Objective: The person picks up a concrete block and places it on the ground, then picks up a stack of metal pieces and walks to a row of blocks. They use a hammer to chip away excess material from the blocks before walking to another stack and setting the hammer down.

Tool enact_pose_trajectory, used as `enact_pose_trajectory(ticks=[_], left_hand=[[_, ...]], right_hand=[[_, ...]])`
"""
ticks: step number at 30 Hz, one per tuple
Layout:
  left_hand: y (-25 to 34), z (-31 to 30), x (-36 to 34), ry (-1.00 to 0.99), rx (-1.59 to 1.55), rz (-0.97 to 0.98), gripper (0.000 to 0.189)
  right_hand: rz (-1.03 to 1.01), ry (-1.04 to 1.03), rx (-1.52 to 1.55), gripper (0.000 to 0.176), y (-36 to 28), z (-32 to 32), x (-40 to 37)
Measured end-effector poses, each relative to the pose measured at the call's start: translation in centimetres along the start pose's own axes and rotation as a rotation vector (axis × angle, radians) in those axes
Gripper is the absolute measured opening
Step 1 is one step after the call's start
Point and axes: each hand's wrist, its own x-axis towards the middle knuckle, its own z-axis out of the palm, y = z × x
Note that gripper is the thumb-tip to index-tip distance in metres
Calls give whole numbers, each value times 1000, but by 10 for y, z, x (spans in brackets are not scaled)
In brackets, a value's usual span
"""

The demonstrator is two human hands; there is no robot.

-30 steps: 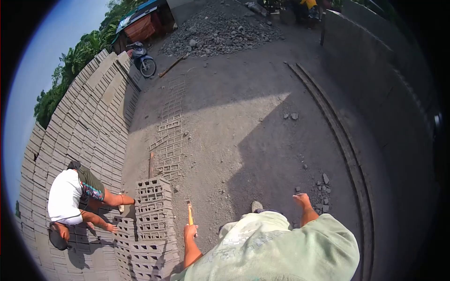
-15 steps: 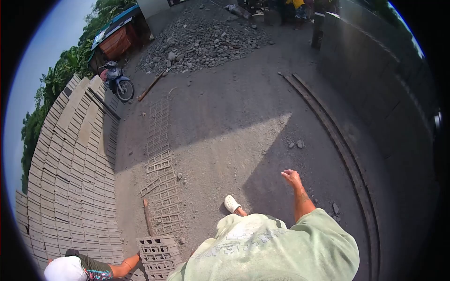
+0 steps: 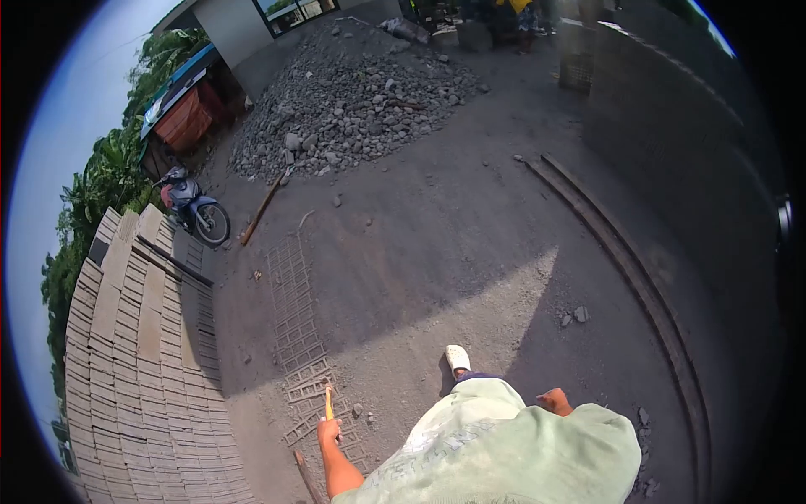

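My left hand [image 3: 329, 431] is closed round a short stick-like tool with a yellow-orange handle [image 3: 328, 406], pointing away from me. Its far tip is too small to make out. Below it on the ground lie block-shaped outlines like a ladder of mortar marks [image 3: 294, 294]. My right hand [image 3: 554, 401] hangs beside my light green shirt [image 3: 520, 445], fingers curled in and partly shaded, with nothing visible in them. One white clog [image 3: 457, 358] shows ahead of the shirt.
Stacked concrete blocks [image 3: 143, 370] form a wall on the left; a shaded wall [image 3: 672, 168] stands right. A long metal rail [image 3: 621, 252] lies on the ground. Ahead are a gravel pile [image 3: 353, 109], a motorcycle [image 3: 197, 210], a wooden plank [image 3: 262, 210] and a distant person [image 3: 525, 21].
I have moved and the view has shifted. My left hand with the yellow-handled tool has come into view; my right hand has drawn back toward the shirt. The co-worker and hollow blocks left view.
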Motion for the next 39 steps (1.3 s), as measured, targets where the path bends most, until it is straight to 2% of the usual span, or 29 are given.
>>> enact_pose_trajectory(ticks=[1,2,3,4,5,6,7,9,11,12,14,17,19,20,22,23,25,26,27,28,30,31,32,33,34,35,37,38,39], left_hand=[[19,0,20,-42,19,-58,7],[39,1,39,-87,41,-120,9],[54,4,54,-111,47,-215,13],[70,3,69,-115,57,-217,13],[76,6,82,-230,-47,-324,13],[70,9,97,-344,-154,-439,13],[71,12,111,-408,-71,-431,11],[64,16,147,-564,373,-215,9],[54,29,201,-804,1037,294,10],[57,21,215,-679,923,204,10],[87,15,245,-589,787,136,10],[144,-6,303,-537,720,159,10],[184,-28,344,-518,654,186,10],[203,-37,369,-509,602,211,10],[243,-64,422,-492,385,251,11],[261,-74,448,-489,200,267,11],[338,-91,478,-366,67,-161,11],[415,-100,461,-267,-15,-359,12],[449,-107,465,-153,-66,-317,12],[460,-112,488,-84,-115,-288,13],[497,-118,520,27,-212,-231,17],[524,-117,527,91,-136,-215,12],[539,-116,541,154,-150,-235,22],[555,-111,551,201,-215,-230,13],[572,-106,563,240,-212,-247,15],[587,-101,576,218,-231,-287,15],[606,-93,596,161,-218,-361,13],[615,-90,605,127,-207,-391,13],[620,-89,612,12,-54,-414,22]], right_hand=[[-48,25,100,39,-43,4,56],[-210,121,53,45,-117,-21,54],[-267,63,104,44,-198,-49,47],[-384,96,46,44,-258,-56,74],[-450,126,-25,41,-326,-69,85],[-511,68,-36,42,-396,-87,86],[-597,69,15,47,-461,-111,62],[-751,92,78,49,-576,-128,76],[-903,69,130,48,-671,-148,73],[-904,76,138,48,-707,-157,76],[-980,112,170,47,-769,-160,81],[-847,155,245,45,-816,-142,125],[-617,165,240,51,-812,-110,160],[-430,170,202,52,-802,-93,165],[-274,35,63,46,-776,-57,172],[-206,-5,21,33,-763,-36,178],[-152,-151,-155,28,-727,11,221],[-257,-140,-263,27,-698,38,263],[-786,-456,182,25,-675,22,260],[-803,-498,124,25,-692,28,272],[-872,-406,151,23,-747,25,315],[-920,-383,152,23,-787,18,344],[-968,-366,152,22,-834,4,371],[-873,-351,-58,23,-893,-15,401],[-797,-292,-247,24,-970,-26,423],[-342,-122,-73,26,-1058,-33,414],[-621,-175,137,30,-1190,-43,449],[-768,-78,60,31,-1259,-48,452],[-811,-175,80,24,-1326,-55,444]])
